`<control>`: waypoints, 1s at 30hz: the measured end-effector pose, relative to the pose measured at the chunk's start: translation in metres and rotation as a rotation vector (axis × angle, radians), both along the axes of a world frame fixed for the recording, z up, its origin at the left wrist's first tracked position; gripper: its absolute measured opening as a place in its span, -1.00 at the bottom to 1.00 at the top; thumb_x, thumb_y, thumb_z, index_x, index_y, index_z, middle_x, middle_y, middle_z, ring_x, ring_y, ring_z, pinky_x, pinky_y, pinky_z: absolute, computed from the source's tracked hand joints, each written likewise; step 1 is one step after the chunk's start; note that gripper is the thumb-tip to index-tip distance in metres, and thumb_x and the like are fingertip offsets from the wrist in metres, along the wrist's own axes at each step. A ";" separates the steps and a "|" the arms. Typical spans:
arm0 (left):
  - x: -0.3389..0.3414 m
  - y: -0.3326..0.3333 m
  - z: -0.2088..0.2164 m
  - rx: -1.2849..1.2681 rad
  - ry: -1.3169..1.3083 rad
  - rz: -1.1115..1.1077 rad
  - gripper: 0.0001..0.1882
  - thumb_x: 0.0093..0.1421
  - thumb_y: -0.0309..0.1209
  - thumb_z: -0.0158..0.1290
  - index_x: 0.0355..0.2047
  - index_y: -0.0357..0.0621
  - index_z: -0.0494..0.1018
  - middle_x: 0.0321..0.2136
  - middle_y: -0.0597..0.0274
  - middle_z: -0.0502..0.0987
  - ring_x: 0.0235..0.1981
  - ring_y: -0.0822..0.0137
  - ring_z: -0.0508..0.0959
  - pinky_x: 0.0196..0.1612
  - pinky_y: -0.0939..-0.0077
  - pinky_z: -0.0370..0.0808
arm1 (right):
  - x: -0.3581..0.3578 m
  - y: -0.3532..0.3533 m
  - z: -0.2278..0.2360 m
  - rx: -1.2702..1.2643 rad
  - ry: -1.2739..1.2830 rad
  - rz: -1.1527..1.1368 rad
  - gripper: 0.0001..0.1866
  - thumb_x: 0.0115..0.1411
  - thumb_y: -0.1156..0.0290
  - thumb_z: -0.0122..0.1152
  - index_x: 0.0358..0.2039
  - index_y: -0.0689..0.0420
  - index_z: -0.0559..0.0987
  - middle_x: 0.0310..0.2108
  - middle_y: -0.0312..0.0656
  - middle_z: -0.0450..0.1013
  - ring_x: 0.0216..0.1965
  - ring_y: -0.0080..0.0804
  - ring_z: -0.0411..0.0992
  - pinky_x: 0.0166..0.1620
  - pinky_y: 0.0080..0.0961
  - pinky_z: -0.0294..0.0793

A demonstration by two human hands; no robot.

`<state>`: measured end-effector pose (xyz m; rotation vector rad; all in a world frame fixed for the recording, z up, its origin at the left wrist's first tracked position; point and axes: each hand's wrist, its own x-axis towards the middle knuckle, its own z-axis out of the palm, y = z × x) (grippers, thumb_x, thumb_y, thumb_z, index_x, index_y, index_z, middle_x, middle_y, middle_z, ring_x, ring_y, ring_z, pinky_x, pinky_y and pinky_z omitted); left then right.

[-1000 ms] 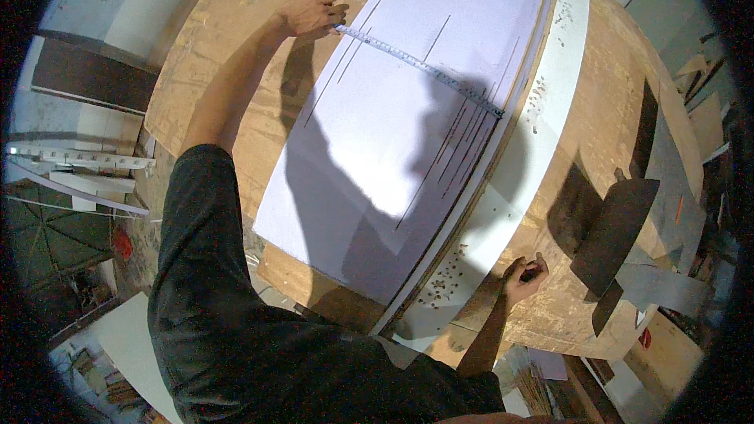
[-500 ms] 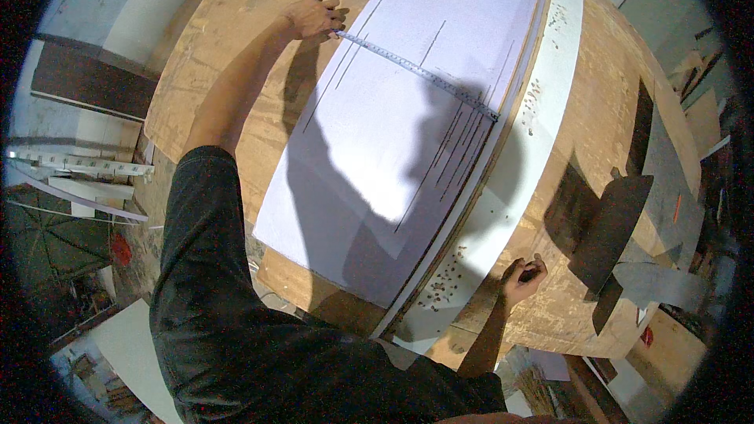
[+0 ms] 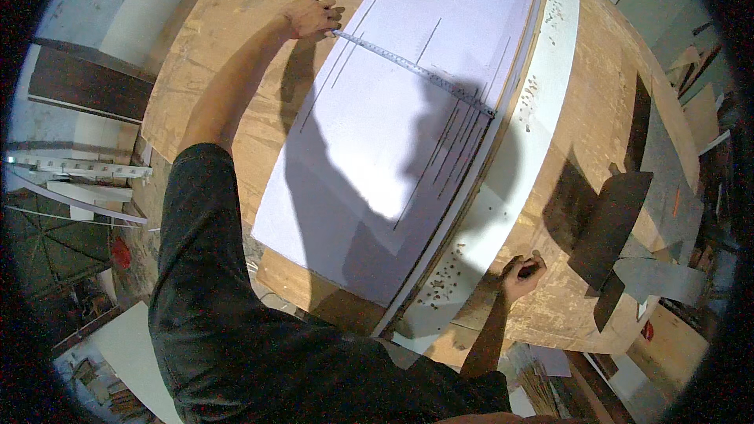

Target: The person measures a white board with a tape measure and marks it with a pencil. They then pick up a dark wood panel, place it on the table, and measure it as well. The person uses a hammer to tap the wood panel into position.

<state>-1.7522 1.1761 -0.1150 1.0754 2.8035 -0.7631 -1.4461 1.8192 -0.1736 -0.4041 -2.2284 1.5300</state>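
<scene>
No box or bin shows on the wooden workbench [image 3: 236, 71]. A large white sheet [image 3: 408, 133] lies flat on it, pencil lines running along its length. Beside the sheet's right edge lies a long white strip [image 3: 534, 133] speckled with small dark bits; grey offcuts [image 3: 628, 228] lie further right. A steel ruler [image 3: 412, 71] crosses the sheet. The left hand [image 3: 310, 17], fingers curled, presses the ruler's end at the sheet's left edge. The right hand [image 3: 520, 275], clenched around a small dark object, rests near the strip's lower end.
</scene>
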 end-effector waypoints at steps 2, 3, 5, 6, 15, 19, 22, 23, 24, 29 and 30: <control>-0.001 0.005 0.007 -0.021 -0.066 0.025 -0.70 0.17 -0.21 -0.04 -0.09 0.17 0.46 0.06 0.36 0.37 0.07 0.33 0.34 -0.07 0.38 0.48 | 0.001 0.006 -0.005 0.109 0.011 -0.006 -0.68 0.15 0.55 0.12 -0.06 0.20 0.40 -0.53 -0.36 0.21 -0.54 -0.64 0.21 -0.46 -0.70 0.24; 0.000 0.005 0.009 -0.033 -0.100 0.041 -0.68 0.17 -0.25 -0.06 -0.06 0.16 0.45 0.11 0.33 0.35 0.08 0.31 0.34 -0.06 0.35 0.48 | 0.000 0.007 -0.005 0.161 0.016 -0.005 -0.68 0.14 0.56 0.11 -0.06 0.20 0.40 -0.53 -0.36 0.21 -0.54 -0.64 0.22 -0.46 -0.71 0.25; -0.001 0.005 0.008 -0.039 -0.098 0.043 -0.68 0.17 -0.25 -0.06 -0.05 0.15 0.45 0.11 0.33 0.34 0.08 0.30 0.35 -0.07 0.35 0.48 | -0.001 0.008 -0.005 0.166 0.002 -0.007 -0.67 0.14 0.57 0.09 -0.05 0.21 0.40 -0.53 -0.36 0.21 -0.54 -0.64 0.21 -0.46 -0.70 0.25; -0.001 0.006 0.008 -0.042 -0.098 0.042 -0.68 0.17 -0.25 -0.06 -0.05 0.14 0.45 0.12 0.33 0.34 0.08 0.30 0.35 -0.07 0.34 0.48 | 0.000 0.007 -0.005 0.168 -0.006 -0.010 -0.67 0.13 0.58 0.09 -0.05 0.21 0.40 -0.53 -0.36 0.21 -0.54 -0.64 0.21 -0.46 -0.70 0.25; -0.001 0.001 0.003 -0.040 -0.022 0.013 -0.70 0.19 -0.15 -0.05 -0.09 0.17 0.47 0.10 0.39 0.37 0.11 0.39 0.32 -0.05 0.48 0.48 | 0.000 0.009 -0.002 0.250 -0.027 -0.006 -0.67 0.13 0.56 0.09 -0.06 0.22 0.41 -0.54 -0.36 0.24 -0.57 -0.62 0.18 -0.49 -0.67 0.19; -0.002 0.002 0.004 0.008 -0.069 0.009 -0.69 0.17 -0.26 -0.07 -0.06 0.14 0.45 0.11 0.30 0.35 0.06 0.28 0.37 -0.07 0.33 0.49 | 0.001 0.013 -0.008 0.224 -0.018 -0.006 -0.69 0.16 0.52 0.11 -0.06 0.20 0.41 -0.56 -0.38 0.22 -0.58 -0.65 0.15 -0.50 -0.68 0.14; -0.001 0.005 0.006 -0.017 -0.065 0.017 -0.69 0.17 -0.25 -0.08 -0.07 0.14 0.44 0.11 0.29 0.36 0.05 0.28 0.38 -0.08 0.34 0.50 | 0.001 0.010 -0.007 0.191 -0.028 -0.009 -0.71 0.18 0.48 0.12 -0.07 0.19 0.40 -0.58 -0.39 0.20 -0.59 -0.67 0.14 -0.51 -0.68 0.13; 0.000 0.006 0.006 -0.016 -0.059 0.013 -0.69 0.18 -0.25 -0.08 -0.07 0.14 0.44 0.11 0.28 0.37 0.05 0.28 0.39 -0.09 0.34 0.50 | 0.001 0.011 -0.007 0.199 -0.028 -0.007 -0.71 0.19 0.47 0.12 -0.07 0.19 0.40 -0.58 -0.39 0.19 -0.59 -0.67 0.14 -0.51 -0.68 0.13; 0.000 0.005 0.006 -0.018 -0.053 0.009 -0.70 0.18 -0.25 -0.08 -0.07 0.15 0.44 0.11 0.28 0.37 0.05 0.28 0.39 -0.09 0.34 0.50 | 0.000 0.010 -0.006 0.205 -0.028 -0.005 -0.71 0.20 0.46 0.13 -0.07 0.19 0.40 -0.59 -0.40 0.18 -0.59 -0.67 0.14 -0.52 -0.68 0.13; -0.002 0.005 0.005 -0.030 -0.062 0.045 -0.74 0.17 -0.17 -0.03 -0.14 0.17 0.46 0.03 0.37 0.40 0.05 0.36 0.36 -0.09 0.40 0.49 | 0.003 0.013 -0.011 0.122 -0.011 0.002 -0.69 0.18 0.45 0.14 -0.06 0.18 0.39 -0.56 -0.37 0.17 -0.60 -0.66 0.14 -0.52 -0.67 0.14; -0.001 0.006 0.006 -0.043 -0.061 0.065 -0.76 0.18 -0.14 -0.02 -0.18 0.17 0.46 0.00 0.42 0.40 0.06 0.39 0.34 -0.09 0.44 0.49 | 0.001 0.012 -0.010 0.106 -0.004 0.010 -0.68 0.18 0.45 0.14 -0.05 0.18 0.39 -0.56 -0.37 0.18 -0.60 -0.65 0.14 -0.52 -0.67 0.14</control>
